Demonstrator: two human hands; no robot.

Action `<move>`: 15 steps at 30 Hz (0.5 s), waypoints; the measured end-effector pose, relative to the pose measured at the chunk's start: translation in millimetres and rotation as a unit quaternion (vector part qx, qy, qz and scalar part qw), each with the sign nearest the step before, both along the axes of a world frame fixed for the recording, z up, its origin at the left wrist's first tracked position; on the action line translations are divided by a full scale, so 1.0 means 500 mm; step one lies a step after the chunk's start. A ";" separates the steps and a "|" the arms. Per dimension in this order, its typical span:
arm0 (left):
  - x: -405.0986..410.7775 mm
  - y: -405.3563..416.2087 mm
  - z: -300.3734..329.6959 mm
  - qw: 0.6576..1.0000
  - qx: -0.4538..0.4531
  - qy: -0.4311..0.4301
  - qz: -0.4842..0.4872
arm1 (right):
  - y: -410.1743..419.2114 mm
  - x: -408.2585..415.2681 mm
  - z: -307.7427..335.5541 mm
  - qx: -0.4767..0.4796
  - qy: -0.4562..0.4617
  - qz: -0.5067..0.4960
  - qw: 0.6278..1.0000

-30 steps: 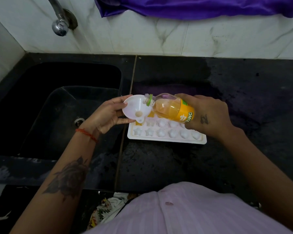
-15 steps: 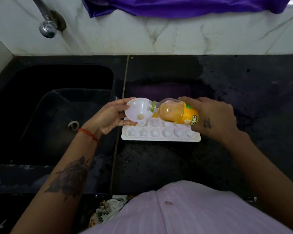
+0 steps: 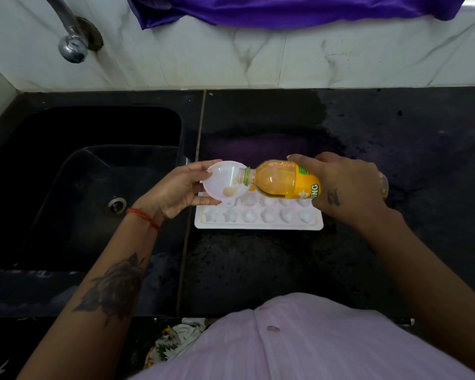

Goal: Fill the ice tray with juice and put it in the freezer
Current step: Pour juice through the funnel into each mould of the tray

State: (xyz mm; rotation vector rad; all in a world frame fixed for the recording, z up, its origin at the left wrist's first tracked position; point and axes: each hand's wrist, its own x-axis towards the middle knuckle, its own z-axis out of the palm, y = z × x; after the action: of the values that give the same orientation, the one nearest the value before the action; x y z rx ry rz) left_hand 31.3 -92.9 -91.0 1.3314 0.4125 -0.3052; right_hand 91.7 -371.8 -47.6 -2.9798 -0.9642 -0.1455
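On the black bench [image 3: 258, 270], right of the sink [image 3: 93, 187], lies the ice tray [image 3: 258, 222]. Left hand [image 3: 173, 192] fingers pinch the funnel [image 3: 225, 182] above it; right hand [image 3: 348, 190] fingers wrap the tilted juice bottle [image 3: 283, 179].

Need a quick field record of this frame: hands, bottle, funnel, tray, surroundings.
left hand: holds the white funnel by its rim, over the tray's far left corner
right hand: grips the juice bottle, tipped on its side, uncapped mouth inside the funnel
juice: small pool at the funnel's bottom; bottle part full
ice tray: white, on the black counter; near row looks unfilled
sink: black, left of the tray, tap above
purple cloth: on the ledge behind
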 end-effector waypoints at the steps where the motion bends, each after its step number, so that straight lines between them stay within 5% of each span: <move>1: 0.001 0.000 0.000 1.000 0.007 -0.002 0.001 | 0.000 0.001 0.000 -0.001 -0.004 0.002 1.000; 15: 0.010 -0.008 0.004 0.996 0.082 -0.023 0.034 | -0.001 -0.011 -0.017 0.067 0.080 -0.026 0.994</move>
State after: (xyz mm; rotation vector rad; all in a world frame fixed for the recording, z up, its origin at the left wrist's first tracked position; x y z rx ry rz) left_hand 36.1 -96.7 -89.2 1.4787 0.4506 -0.1850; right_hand 86.2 -372.2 -56.1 -2.8430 -0.8265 0.0278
